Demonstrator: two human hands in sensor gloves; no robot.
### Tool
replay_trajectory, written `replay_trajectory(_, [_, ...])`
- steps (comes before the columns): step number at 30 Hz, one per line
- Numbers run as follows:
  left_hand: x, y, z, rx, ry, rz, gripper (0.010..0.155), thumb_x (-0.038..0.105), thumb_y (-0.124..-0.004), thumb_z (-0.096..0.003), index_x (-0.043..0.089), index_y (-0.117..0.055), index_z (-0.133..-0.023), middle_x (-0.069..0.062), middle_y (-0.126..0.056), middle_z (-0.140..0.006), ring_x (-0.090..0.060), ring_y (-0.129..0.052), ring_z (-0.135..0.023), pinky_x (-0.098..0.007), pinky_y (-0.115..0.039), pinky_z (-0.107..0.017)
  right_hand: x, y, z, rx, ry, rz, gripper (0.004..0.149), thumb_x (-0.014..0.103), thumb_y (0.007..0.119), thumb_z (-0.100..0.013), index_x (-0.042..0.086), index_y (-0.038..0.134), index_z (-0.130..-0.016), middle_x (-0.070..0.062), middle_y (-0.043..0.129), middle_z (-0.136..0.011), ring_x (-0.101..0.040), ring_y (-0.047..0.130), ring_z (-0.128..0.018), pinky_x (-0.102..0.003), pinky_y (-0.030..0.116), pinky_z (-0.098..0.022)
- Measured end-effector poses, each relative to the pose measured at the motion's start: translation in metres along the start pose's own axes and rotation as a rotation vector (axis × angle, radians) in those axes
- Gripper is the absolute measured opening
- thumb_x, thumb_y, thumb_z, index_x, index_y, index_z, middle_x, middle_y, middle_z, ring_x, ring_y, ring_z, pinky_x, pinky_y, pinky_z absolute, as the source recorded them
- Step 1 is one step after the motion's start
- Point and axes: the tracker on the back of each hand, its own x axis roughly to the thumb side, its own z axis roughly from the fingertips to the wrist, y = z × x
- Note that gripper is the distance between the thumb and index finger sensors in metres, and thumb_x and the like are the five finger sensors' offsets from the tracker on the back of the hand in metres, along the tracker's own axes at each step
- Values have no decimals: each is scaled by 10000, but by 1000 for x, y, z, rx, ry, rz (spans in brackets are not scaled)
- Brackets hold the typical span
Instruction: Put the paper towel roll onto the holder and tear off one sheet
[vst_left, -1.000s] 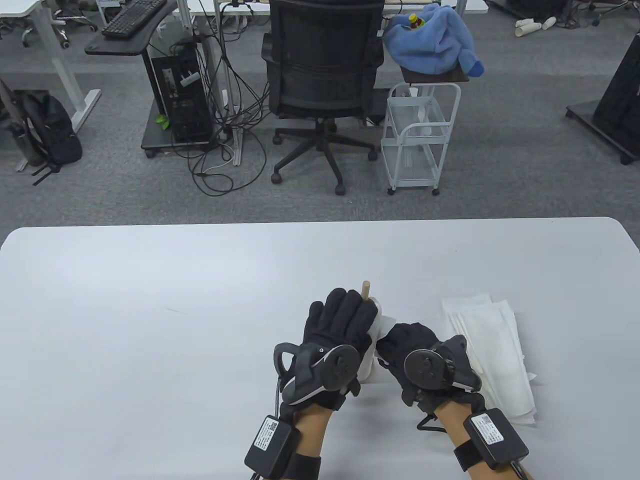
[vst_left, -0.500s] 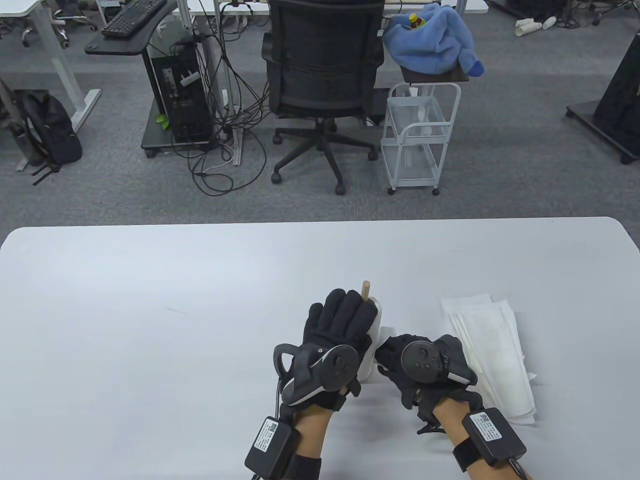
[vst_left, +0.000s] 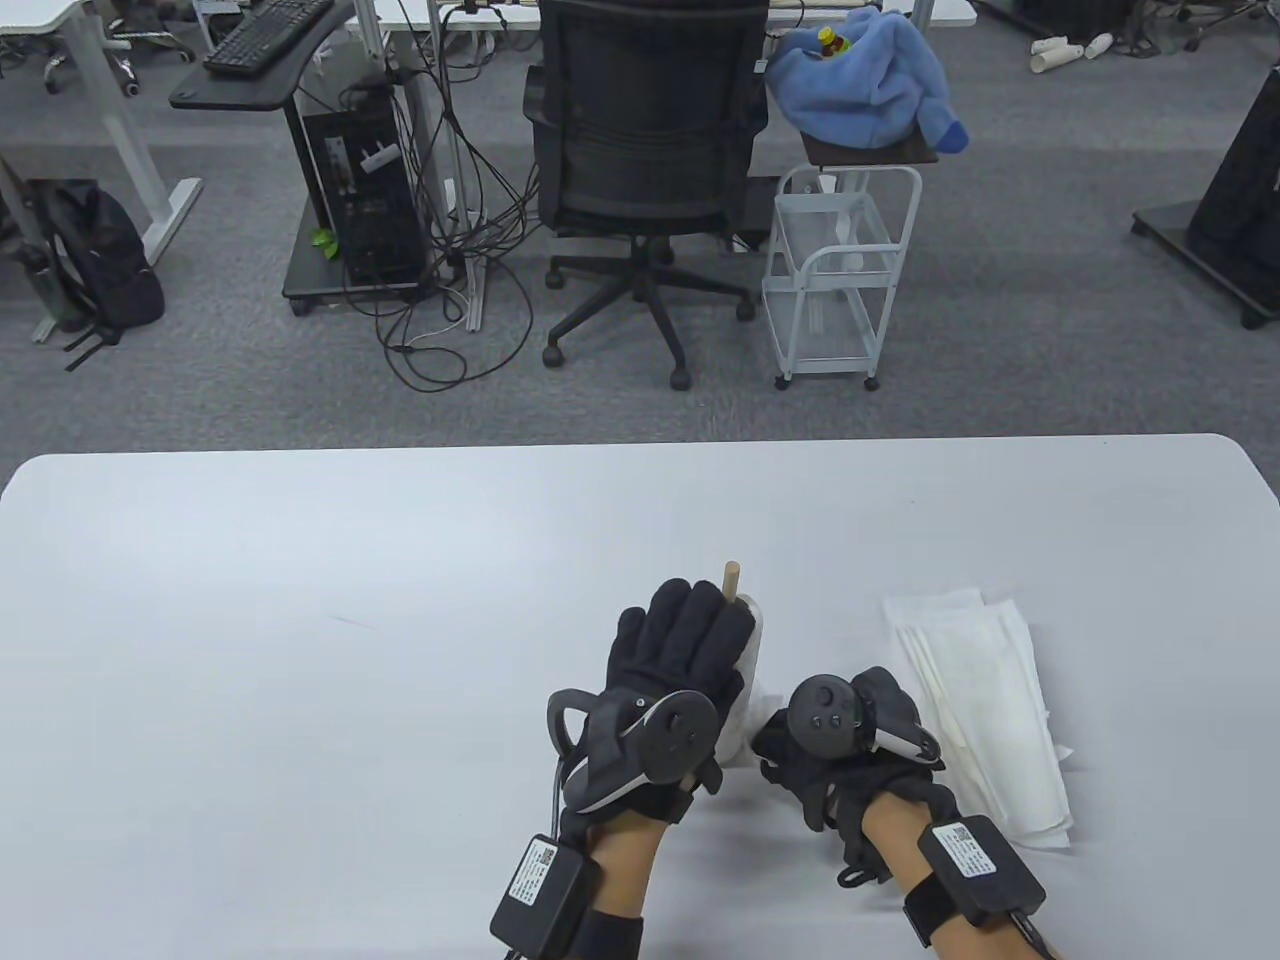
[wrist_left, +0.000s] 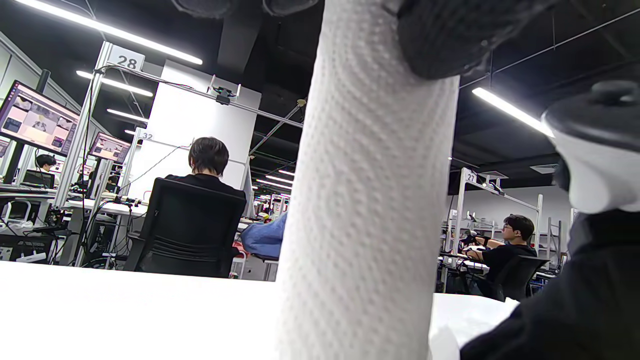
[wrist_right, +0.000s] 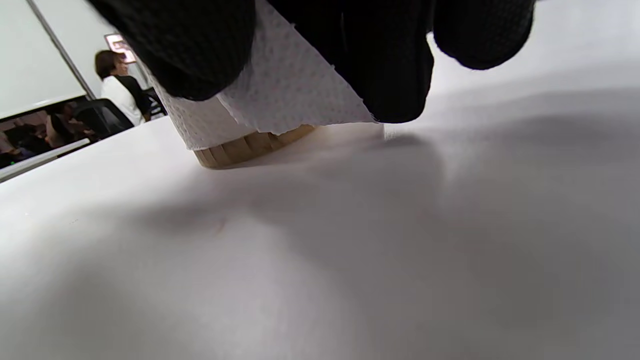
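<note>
Grip (vst_left: 690, 650) around roll (vst_left: 748, 660) on holder (vst_left: 732, 578)

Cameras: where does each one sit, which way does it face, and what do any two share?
Table view: overhead, facing down; shows table, both hands, forearms.
Left wrist view: low by the left hand, facing across; fingertips, paper towel roll.
Right wrist view: under the right hand, grazing the tabletop; fingers pinching the sheet, holder.
Shared: the roll, in all three.
</note>
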Motion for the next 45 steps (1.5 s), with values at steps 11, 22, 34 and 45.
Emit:
replay_trajectory(11, [1, 0, 0, 3, 1, -16, 717, 437, -728, -503, 484, -238, -1023, 156, -206, -1130, -266, -338, -1136, -579, -426, -805, 1, 0, 1, 91, 50, 17, 400, 344, 801, -432, 211, 855, -805, -91, 792, -939, -375, 781, -843, -571, 610, -646])
replay_trajectory(22, [0, 0, 0, 9, 3, -17, 716, 442, -730, -501, 490, -243, -1023, 161, -211, -1130, -269, -343, -1135, -585, -422, -803, 1, 0, 8, 201, 175, 88, 396, 330, 816, -418, 204, 879, -788, -67, 746, -963, -370, 698, -909, -593, 531, -689])
replay_trajectory(34, [1, 0, 0, 16, 3, -32, 713, 439, -736, -500, 484, -255, -1024, 154, -222, -1131, -288, -343, -1128, -602, -403, -794, 5, -2, 22, 389, 280, 79, 391, 326, 851, -386, 190, 940, -742, -74, 766, -944, -408, 590, -983, -593, 495, -712])
replay_trajectory(45, [3, 0, 0, 18, 4, -30, 714, 436, -740, -500, 477, -260, -1027, 141, -224, -1127, -294, -335, -1125, -605, -398, -790, 12, -103, 91, -40, 2, -157, 387, 333, 832, -405, 188, 911, -754, -120, 834, -871, -400, 749, -874, -569, 585, -664])
